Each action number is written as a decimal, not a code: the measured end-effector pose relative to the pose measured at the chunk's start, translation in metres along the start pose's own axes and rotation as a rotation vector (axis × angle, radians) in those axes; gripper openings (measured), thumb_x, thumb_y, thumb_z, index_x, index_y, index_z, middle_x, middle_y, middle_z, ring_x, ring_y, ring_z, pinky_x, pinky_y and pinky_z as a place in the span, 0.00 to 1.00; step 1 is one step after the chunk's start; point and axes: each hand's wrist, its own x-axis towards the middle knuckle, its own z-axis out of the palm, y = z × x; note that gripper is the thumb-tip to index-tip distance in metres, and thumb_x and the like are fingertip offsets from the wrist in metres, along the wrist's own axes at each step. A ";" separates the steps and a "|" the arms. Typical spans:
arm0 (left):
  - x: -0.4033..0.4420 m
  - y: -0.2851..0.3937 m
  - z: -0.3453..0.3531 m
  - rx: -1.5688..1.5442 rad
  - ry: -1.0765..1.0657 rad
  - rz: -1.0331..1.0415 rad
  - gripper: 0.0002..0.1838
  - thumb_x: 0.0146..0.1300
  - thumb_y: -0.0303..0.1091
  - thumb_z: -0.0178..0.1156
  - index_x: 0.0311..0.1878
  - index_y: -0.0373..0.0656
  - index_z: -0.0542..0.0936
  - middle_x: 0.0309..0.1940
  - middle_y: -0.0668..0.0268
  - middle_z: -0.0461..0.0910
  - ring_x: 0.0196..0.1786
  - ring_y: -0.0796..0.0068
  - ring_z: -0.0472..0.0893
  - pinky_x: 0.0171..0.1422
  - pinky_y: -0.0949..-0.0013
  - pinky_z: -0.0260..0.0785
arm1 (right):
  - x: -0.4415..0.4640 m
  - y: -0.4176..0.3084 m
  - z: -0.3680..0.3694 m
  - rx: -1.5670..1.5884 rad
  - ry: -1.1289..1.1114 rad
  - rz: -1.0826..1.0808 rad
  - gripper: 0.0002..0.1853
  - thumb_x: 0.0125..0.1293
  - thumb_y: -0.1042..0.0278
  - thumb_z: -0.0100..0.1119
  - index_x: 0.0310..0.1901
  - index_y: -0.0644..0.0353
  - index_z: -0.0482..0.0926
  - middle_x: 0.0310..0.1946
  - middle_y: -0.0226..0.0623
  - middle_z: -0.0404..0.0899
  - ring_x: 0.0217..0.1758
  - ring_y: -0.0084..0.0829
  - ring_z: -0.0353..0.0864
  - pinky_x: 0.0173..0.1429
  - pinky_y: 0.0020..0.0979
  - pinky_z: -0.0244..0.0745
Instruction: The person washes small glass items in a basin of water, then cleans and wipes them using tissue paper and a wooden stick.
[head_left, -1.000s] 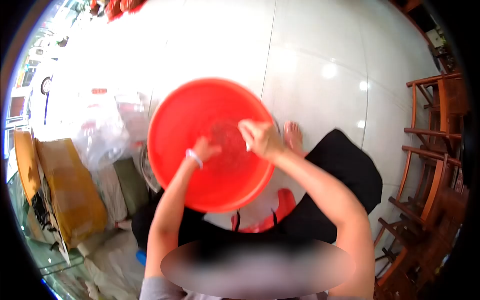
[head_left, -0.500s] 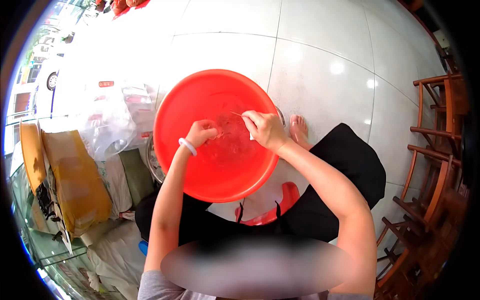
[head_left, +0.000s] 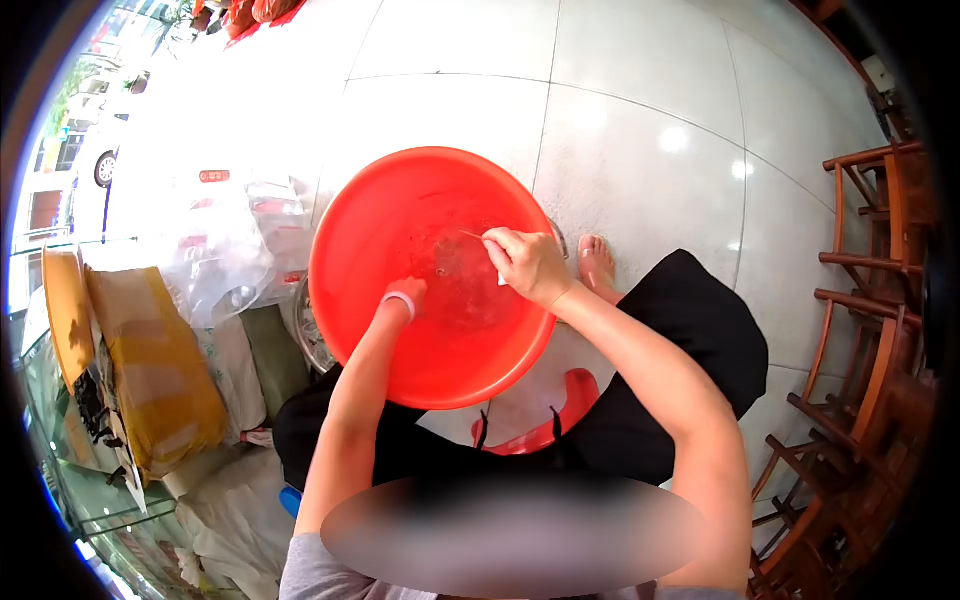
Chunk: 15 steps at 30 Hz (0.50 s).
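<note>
A large red plastic basin (head_left: pixel 390 190) takes up the middle of the head view, with what looks like shallow water and small, pale, see-through bits (head_left: pixel 470 300) at its bottom. My right hand (head_left: pixel 528 264) is closed over the basin's right half, pinching a thin toothpick-like stick (head_left: pixel 470 234) that points left. Something small and white shows under its fingers. Down inside the basin, left of the middle, my left hand (head_left: pixel 412 291) reaches toward the bottom, a white band (head_left: pixel 399 303) on its wrist. Its fingertips are hidden, so its grip does not show.
A metal bowl (head_left: pixel 308 325) sits partly behind the basin's left side. Clear plastic bags (head_left: pixel 222 262) and a taped yellow parcel (head_left: pixel 155 370) lie to the left. Under my legs is a red plastic stool or slipper-like piece (head_left: pixel 580 400). Wooden chairs (head_left: pixel 870 300) stand along the right.
My left hand has gone from a closed pinch above the basin to lower inside it, its fingers now turned out of sight. My right hand stays nearly in place with the stick.
</note>
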 end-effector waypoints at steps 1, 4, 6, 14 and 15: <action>-0.004 0.005 -0.007 0.097 -0.065 0.014 0.15 0.51 0.37 0.59 0.33 0.32 0.79 0.31 0.59 0.81 0.30 0.68 0.81 0.33 0.68 0.73 | 0.002 0.001 -0.003 -0.015 0.000 -0.005 0.05 0.62 0.69 0.52 0.32 0.60 0.74 0.19 0.41 0.78 0.22 0.39 0.79 0.27 0.35 0.74; -0.003 0.017 -0.033 -0.893 0.058 0.050 0.17 0.51 0.38 0.60 0.37 0.32 0.78 0.31 0.58 0.81 0.27 0.69 0.79 0.30 0.68 0.72 | 0.000 -0.001 -0.004 0.027 0.013 -0.013 0.05 0.61 0.69 0.52 0.32 0.59 0.74 0.19 0.41 0.78 0.22 0.39 0.79 0.27 0.35 0.74; -0.010 0.027 -0.074 -1.202 -0.047 -0.019 0.16 0.51 0.38 0.61 0.37 0.34 0.79 0.30 0.60 0.80 0.24 0.71 0.77 0.27 0.68 0.70 | -0.001 -0.001 -0.002 0.010 -0.016 0.008 0.05 0.61 0.69 0.52 0.32 0.59 0.74 0.19 0.40 0.78 0.22 0.38 0.79 0.27 0.35 0.74; -0.005 0.027 -0.048 -1.063 -0.053 -0.168 0.12 0.51 0.36 0.60 0.36 0.38 0.80 0.25 0.64 0.78 0.20 0.77 0.72 0.22 0.73 0.63 | 0.001 0.006 0.002 -0.068 0.122 -0.149 0.04 0.60 0.71 0.54 0.32 0.61 0.75 0.18 0.40 0.77 0.18 0.35 0.78 0.23 0.30 0.73; -0.018 0.032 -0.060 -1.065 -0.074 -0.197 0.12 0.51 0.36 0.60 0.36 0.38 0.80 0.25 0.64 0.78 0.20 0.77 0.72 0.22 0.73 0.63 | 0.000 -0.001 -0.004 0.014 0.032 -0.043 0.04 0.60 0.71 0.54 0.33 0.61 0.75 0.18 0.40 0.77 0.19 0.36 0.79 0.24 0.31 0.73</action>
